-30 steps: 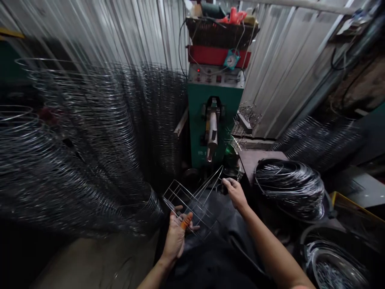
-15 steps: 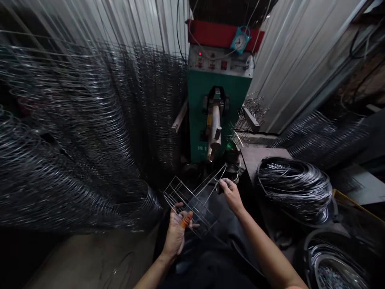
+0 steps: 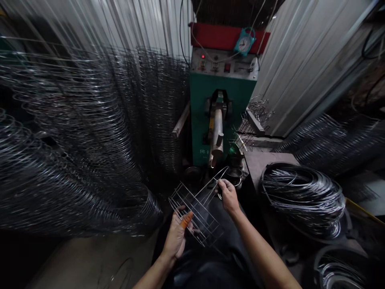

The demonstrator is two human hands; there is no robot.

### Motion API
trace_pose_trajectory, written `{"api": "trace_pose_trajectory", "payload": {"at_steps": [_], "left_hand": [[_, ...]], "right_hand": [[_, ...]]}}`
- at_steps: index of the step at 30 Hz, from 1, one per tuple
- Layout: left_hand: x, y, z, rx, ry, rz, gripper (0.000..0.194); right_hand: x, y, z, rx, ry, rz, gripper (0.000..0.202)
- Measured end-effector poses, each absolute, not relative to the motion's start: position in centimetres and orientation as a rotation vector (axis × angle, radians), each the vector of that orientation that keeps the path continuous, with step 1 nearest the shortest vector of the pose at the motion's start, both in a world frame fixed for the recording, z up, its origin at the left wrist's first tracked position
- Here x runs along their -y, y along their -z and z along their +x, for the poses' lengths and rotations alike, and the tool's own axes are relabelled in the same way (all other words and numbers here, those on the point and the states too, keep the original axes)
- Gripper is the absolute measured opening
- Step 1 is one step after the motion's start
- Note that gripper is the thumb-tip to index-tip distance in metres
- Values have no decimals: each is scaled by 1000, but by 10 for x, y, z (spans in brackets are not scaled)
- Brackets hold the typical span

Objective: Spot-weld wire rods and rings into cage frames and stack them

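A light wire rack [image 3: 197, 206], a grid of thin metal rods, lies tilted across my two hands over my lap. My left hand [image 3: 177, 237] is closed on its near left edge, with an orange cover on the thumb. At the far right, my right hand [image 3: 229, 196] pinches a thin curved wire [image 3: 221, 171] that meets the rack; whether it is joined there I cannot tell. Just beyond the wire, the lower arm of a green spot welder [image 3: 198, 96] points down toward me, its tip [image 3: 212, 162] close above the wire but apparently apart from it.
Tall stacks of wire rings [image 3: 102, 108] crowd the left side. At right, a coil of cut wires [image 3: 300, 196] sits on a low table [image 3: 270, 157], with a round tub [image 3: 319, 261] nearer me. A blue clock [image 3: 245, 41] hangs on the machine.
The whole view has shifted slightly. In my hands the wire rack has turned a little, showing more of its grid. Both hands keep their hold.
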State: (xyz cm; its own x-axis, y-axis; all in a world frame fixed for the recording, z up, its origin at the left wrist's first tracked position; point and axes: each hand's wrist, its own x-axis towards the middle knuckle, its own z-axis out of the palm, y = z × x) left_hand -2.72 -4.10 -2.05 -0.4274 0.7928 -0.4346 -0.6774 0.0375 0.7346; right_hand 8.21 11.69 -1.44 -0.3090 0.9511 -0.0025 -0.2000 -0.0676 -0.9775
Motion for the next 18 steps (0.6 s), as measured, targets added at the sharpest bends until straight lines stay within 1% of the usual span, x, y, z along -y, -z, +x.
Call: {"api": "trace_pose_trajectory", "payload": {"at_steps": [7, 14, 18], "left_hand": [[23, 19, -32, -1225, -1693, 125, 58], [7, 17, -44, -1217, -1692, 108, 59], [-4, 8, -49, -1241, -1693, 124, 60]], "right_hand": [[-132, 22, 76, 1146, -1591, -995, 31], [-153, 25, 63, 1135, -1601, -977, 30], [-164, 25, 60, 1119, -1595, -979, 29]]}}
